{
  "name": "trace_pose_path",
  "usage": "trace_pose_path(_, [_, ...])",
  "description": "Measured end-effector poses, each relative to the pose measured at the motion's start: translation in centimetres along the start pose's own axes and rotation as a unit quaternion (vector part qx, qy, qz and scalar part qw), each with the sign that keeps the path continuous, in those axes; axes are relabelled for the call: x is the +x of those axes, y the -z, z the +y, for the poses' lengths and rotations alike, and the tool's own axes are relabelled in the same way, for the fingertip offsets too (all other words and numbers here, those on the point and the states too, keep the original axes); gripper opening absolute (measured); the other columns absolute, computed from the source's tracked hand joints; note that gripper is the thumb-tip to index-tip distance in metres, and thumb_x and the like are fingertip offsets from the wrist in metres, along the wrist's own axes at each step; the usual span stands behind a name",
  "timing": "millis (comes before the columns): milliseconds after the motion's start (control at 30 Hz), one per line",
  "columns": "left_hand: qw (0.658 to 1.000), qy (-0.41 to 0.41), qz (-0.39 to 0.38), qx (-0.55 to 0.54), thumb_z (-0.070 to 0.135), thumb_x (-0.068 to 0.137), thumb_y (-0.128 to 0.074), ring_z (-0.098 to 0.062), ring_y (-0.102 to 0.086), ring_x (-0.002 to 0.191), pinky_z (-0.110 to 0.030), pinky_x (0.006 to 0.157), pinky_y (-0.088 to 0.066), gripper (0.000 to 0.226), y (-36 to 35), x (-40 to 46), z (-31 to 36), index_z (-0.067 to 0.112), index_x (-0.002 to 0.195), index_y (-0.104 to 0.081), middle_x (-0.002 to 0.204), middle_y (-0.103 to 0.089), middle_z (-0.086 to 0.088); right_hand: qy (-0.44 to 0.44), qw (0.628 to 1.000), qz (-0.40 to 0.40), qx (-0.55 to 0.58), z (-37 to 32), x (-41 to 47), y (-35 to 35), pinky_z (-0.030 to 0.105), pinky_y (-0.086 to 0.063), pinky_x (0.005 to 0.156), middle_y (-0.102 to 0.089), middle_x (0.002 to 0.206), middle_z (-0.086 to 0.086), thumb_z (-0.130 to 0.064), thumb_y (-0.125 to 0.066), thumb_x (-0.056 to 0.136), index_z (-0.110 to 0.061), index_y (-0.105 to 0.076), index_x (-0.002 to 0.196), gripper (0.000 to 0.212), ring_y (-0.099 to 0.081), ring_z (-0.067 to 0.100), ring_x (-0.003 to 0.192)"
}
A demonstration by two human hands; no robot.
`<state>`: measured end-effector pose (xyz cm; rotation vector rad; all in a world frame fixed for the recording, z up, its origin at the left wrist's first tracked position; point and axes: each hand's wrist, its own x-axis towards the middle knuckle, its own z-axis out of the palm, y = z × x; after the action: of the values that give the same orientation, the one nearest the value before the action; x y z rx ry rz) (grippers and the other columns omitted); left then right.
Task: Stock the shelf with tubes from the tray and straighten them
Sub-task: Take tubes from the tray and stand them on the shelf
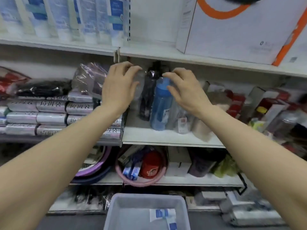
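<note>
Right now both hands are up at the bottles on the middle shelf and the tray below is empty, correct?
Not quite. The head view shows the left hand and right hand up at the bottles on the middle shelf, but the tray is not empty: tubes lie in it.

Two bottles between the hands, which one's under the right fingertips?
The blue bottle: the right hand has fingers at its cap. The black bottle stands just left of it, further back.

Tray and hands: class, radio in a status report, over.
Left hand and right hand open, empty, flanking bottles on middle shelf. Tray below holds tubes. Top-shelf tubes upright. Nothing blocking.
</note>
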<state>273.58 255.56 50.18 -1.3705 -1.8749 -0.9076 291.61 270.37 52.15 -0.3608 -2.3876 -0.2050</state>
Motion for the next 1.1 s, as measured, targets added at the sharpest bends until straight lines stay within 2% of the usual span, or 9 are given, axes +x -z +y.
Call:
trace_pose_path(133, [0.998, -0.019, -0.055, -0.014, 0.015, 0.085, -0.063, -0.033, -0.047, 0.116, -0.040, 0.094, -0.042, 0.041, -4.1, -5.5, 2.0, 0.017, 0.125, -0.057, 0.125, -0.054, -0.011, -0.017, 0.998, -0.058, -0.015, 0.9, -8.0, -3.7, 0.045, -0.046, 0.091, -0.054, 0.121, 0.019, -0.017, -0.058, 0.090, -0.011, -0.056, 0.130, 0.040, -0.052, 0.037, 0.107])
trace_pose_path(267, [0.985, -0.021, -0.164, -0.041, 0.015, 0.084, -0.065, -0.033, -0.046, 0.116, -0.040, 0.096, -0.041, 0.044, -9.1, -12.6, 3.2, 0.018, 0.127, -0.056, 0.125, -0.054, -0.010, -0.092, 0.987, -0.127, 0.022, 0.6, -16.8, -8.4, 0.046, -0.046, 0.092, -0.055, 0.122, 0.020, -0.021, -0.056, 0.091, -0.011, -0.056, 0.130, 0.040, -0.052, 0.039, 0.109])
trace_pose_path(400, [0.960, -0.019, -0.269, -0.075, 0.016, 0.080, -0.070, -0.031, -0.050, 0.112, -0.040, 0.091, -0.045, 0.046, -13.4, -20.5, 4.0, 0.020, 0.124, -0.058, 0.124, -0.055, -0.007, -0.183, 0.961, -0.196, 0.072, -1.3, -26.0, -13.2, 0.043, -0.047, 0.091, -0.054, 0.121, 0.016, -0.022, -0.053, 0.091, -0.013, -0.055, 0.130, 0.040, -0.052, 0.037, 0.106])
trace_pose_path(567, [0.914, -0.022, -0.385, -0.126, 0.012, 0.072, -0.078, -0.031, -0.056, 0.104, -0.040, 0.084, -0.051, 0.051, -19.1, -31.0, 4.0, 0.016, 0.120, -0.062, 0.116, -0.060, -0.006, -0.327, 0.899, -0.266, 0.118, -4.8, -37.4, -19.6, 0.046, -0.050, 0.086, -0.053, 0.122, 0.014, -0.014, -0.056, 0.091, -0.015, -0.053, 0.131, 0.040, -0.054, 0.037, 0.101])
trace_pose_path(667, [0.877, -0.021, -0.456, -0.150, 0.012, 0.066, -0.083, -0.031, -0.061, 0.101, -0.038, 0.083, -0.053, 0.055, -22.4, -37.2, 4.0, 0.016, 0.118, -0.064, 0.114, -0.063, -0.006, -0.433, 0.837, -0.313, 0.118, -6.9, -43.3, -22.8, 0.042, -0.050, 0.088, -0.049, 0.130, 0.017, -0.012, -0.053, 0.094, -0.016, -0.049, 0.137, 0.044, -0.054, 0.039, 0.108])
trace_pose_path(767, [0.843, -0.037, -0.509, -0.166, 0.011, 0.061, -0.087, -0.032, -0.064, 0.099, -0.037, 0.083, -0.054, 0.059, -26.0, -42.6, 3.8, 0.014, 0.116, -0.066, 0.113, -0.066, -0.009, -0.510, 0.768, -0.376, 0.099, -8.5, -48.2, -25.9, 0.038, -0.043, 0.092, -0.043, 0.137, 0.014, -0.012, -0.048, 0.095, -0.021, -0.040, 0.143, 0.049, -0.049, 0.036, 0.116])
trace_pose_path(833, [0.824, -0.049, -0.536, -0.179, 0.009, 0.061, -0.087, -0.033, -0.064, 0.099, -0.037, 0.084, -0.053, 0.060, -28.3, -45.6, 3.7, 0.012, 0.117, -0.066, 0.113, -0.065, -0.011, -0.552, 0.734, -0.383, 0.097, -9.1, -50.9, -27.8, 0.038, -0.043, 0.095, -0.042, 0.137, 0.017, -0.007, -0.049, 0.092, -0.021, -0.039, 0.144, 0.055, -0.049, 0.037, 0.118])
trace_pose_path(967, [0.789, -0.059, -0.581, -0.192, 0.005, 0.071, -0.079, -0.038, -0.057, 0.112, -0.042, 0.091, -0.050, 0.056, -32.3, -49.6, 4.3, 0.008, 0.124, -0.061, 0.126, -0.059, -0.018, -0.574, 0.701, -0.419, 0.068, -9.8, -54.5, -30.9, 0.036, -0.042, 0.095, -0.040, 0.134, 0.014, -0.002, -0.047, 0.090, -0.019, -0.035, 0.145, 0.059, -0.049, 0.035, 0.116])
trace_pose_path(1100, [0.774, -0.094, -0.591, -0.208, 0.000, 0.076, -0.073, -0.042, -0.054, 0.115, -0.043, 0.095, -0.047, 0.054, -35.5, -52.2, 5.5, 0.008, 0.128, -0.059, 0.130, -0.055, -0.022, -0.583, 0.701, -0.408, 0.038, -10.9, -56.4, -33.9, 0.039, -0.043, 0.082, -0.048, 0.117, 0.016, 0.004, -0.050, 0.084, -0.018, -0.043, 0.140, 0.060, -0.052, 0.037, 0.099])
